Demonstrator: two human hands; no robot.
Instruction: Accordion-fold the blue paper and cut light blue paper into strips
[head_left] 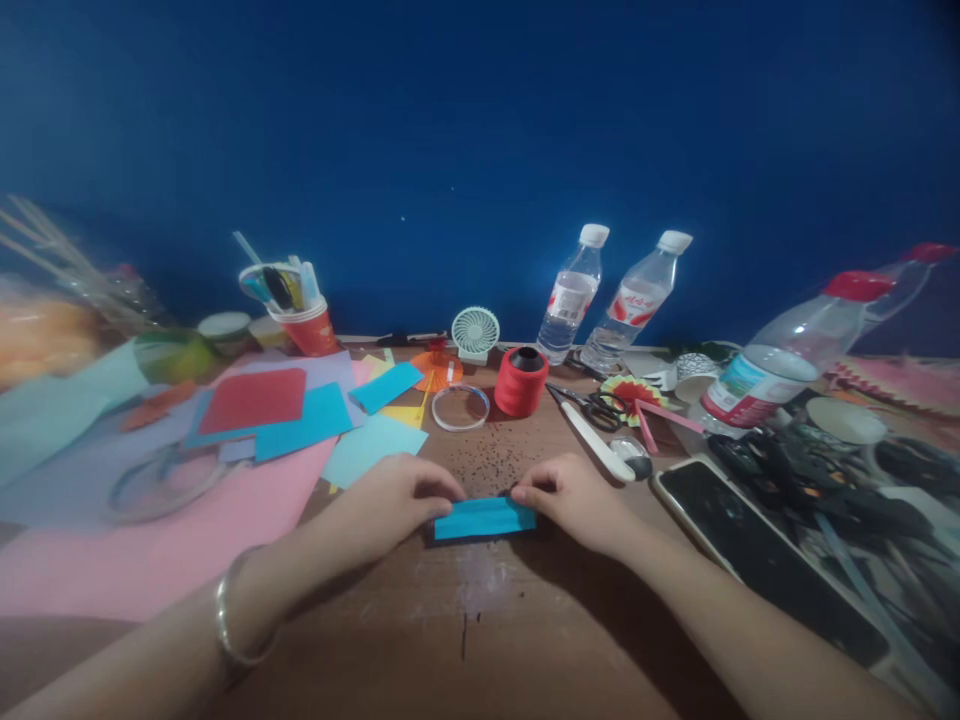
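While both forearms reach in from the near side of the brown table, the person's left hand and right hand meet a blue paper strip at its two ends. The strip lies crosswise at the near middle of the table. The left thumb and fingers are closed on its left end; the right thumb and fingertips pinch its far right corner. A silver bracelet circles the left wrist.

Just beyond the strip, small dark specks are scattered over the wood. Farther back stand a red thread spool and a white fan, with a clear ring lying to the left of the spool. Two water bottles with white caps stand at the far right of centre, in front of a blue wall.

On the left, a red paper sheet overlaps blue paper, above a large pink sheet. A red cup behind them holds pens and other tools. On the right lie black-handled scissors, a white-handled tool and a dark-screened phone, with a red-capped bottle beyond the phone.
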